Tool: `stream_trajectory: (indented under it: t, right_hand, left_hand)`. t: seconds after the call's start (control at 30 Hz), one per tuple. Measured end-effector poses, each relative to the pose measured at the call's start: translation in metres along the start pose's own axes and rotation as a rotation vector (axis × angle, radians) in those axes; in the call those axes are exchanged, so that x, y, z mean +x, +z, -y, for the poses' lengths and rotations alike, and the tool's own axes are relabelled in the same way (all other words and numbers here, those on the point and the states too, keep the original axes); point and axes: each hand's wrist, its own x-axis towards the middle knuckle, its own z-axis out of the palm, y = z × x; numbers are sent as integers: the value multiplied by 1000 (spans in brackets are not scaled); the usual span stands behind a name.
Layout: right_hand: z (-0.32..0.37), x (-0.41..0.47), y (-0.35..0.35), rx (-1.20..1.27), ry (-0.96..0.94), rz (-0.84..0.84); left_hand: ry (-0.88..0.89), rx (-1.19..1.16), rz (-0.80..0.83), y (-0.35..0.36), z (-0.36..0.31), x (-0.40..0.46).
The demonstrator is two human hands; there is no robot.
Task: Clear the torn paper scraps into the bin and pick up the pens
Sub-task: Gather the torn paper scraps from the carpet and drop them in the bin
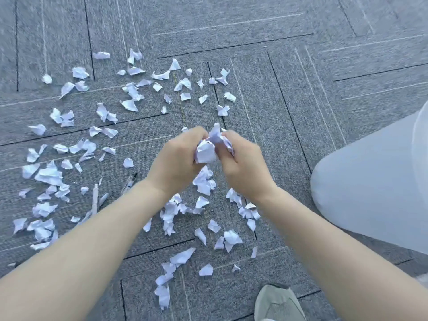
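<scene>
Hands [209, 156] both gripping crumpled paper wad [207, 150], amid scattered scraps [49, 176] and pens [95, 200].

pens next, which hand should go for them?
Left, probably. The pens lie on the carpet just outside the left hand; the right hand would have to cross over. Both hands now grip one wad of scraps, so the right must take it first.

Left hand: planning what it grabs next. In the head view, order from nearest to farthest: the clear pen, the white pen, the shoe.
1. clear pen, just left of the left hand, by its wrist.
2. white pen, further left.
3. shoe, bottom right.
</scene>
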Motion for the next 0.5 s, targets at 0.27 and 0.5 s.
stream_trajectory:
  t: [0.27, 0.5]
  right_hand:
    - [91, -6, -142, 88, 7, -420]
    - [68, -80, -264, -157, 351, -737]
  left_hand:
    - [325, -136, -121, -48, -143, 101]
    - [457, -181, 220, 14, -287, 145]
